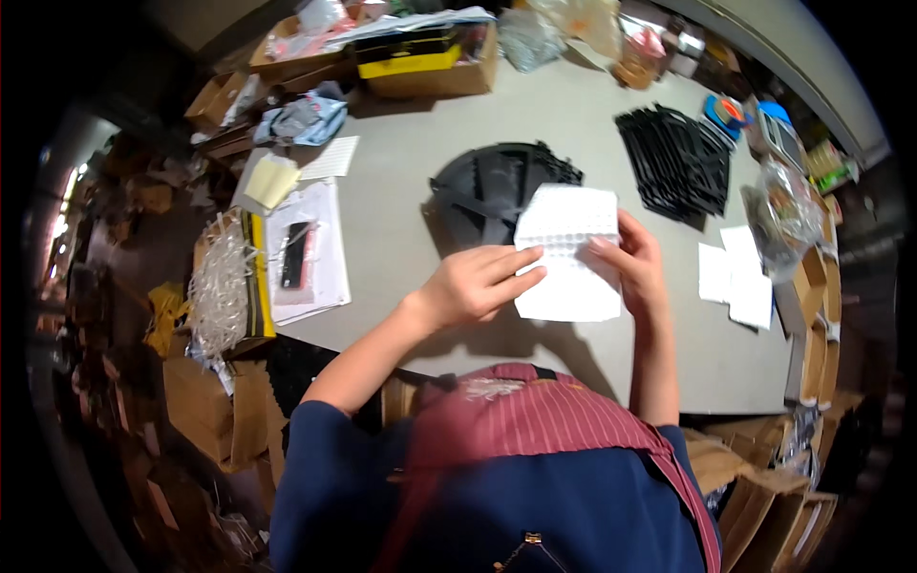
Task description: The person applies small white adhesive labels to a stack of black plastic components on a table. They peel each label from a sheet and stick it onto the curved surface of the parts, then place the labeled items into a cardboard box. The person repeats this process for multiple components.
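In front of my chest I hold a white sheet [567, 288] with rows of small round dots across its upper half. My right hand [638, 263] grips its right edge, thumb on the face and the fingers mostly behind. From the other side, my left hand [482, 284] has its fingertips at the sheet's left edge, closed on it; its thumb is hidden. Just beyond the sheet, a dark rounded plastic part [478, 196] with crossing bands lies on the table, partly covered by the sheet. A pile of black slotted plastic strips [673, 160] lies farther right.
On the grey table [401, 191], small white papers [735, 277] lie at the right. Papers with a bagged dark item [298, 256] and a box of clear strips [220, 286] are at the left. Cartons [430, 81] line the back; blue tape [726, 113] sits at the far right.
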Demonstrator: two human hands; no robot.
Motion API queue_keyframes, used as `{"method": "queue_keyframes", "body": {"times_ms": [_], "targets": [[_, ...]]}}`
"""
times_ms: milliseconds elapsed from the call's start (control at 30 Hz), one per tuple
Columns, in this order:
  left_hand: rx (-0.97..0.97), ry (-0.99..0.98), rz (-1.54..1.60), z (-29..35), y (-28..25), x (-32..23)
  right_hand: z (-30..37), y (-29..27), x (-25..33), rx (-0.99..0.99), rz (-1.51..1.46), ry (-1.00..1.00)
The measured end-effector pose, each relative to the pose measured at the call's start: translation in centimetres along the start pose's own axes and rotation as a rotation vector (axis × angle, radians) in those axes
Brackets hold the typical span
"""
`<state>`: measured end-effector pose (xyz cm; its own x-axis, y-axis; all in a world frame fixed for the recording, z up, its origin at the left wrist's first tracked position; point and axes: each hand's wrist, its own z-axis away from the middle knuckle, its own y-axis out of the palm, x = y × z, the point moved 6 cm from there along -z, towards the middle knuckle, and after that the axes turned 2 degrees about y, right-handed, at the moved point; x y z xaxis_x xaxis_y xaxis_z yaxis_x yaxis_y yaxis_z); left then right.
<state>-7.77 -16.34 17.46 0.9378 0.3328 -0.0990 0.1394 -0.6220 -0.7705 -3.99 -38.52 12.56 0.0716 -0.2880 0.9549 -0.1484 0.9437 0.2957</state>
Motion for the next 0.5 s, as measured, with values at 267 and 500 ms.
{"method": "queue_keyframes", "body": {"times_ms": [267,500], "targets": [[-0.216,-1.076,1.246,5.1,2.0,0.2,5.2,1.0,-1.7,-0.059,-0.195,-0.036],[-0.289,-1.174,1.299,4.2,4.7,-2.5,8.7,2.8,-3.8,0.046,-0.192,0.042]]}}
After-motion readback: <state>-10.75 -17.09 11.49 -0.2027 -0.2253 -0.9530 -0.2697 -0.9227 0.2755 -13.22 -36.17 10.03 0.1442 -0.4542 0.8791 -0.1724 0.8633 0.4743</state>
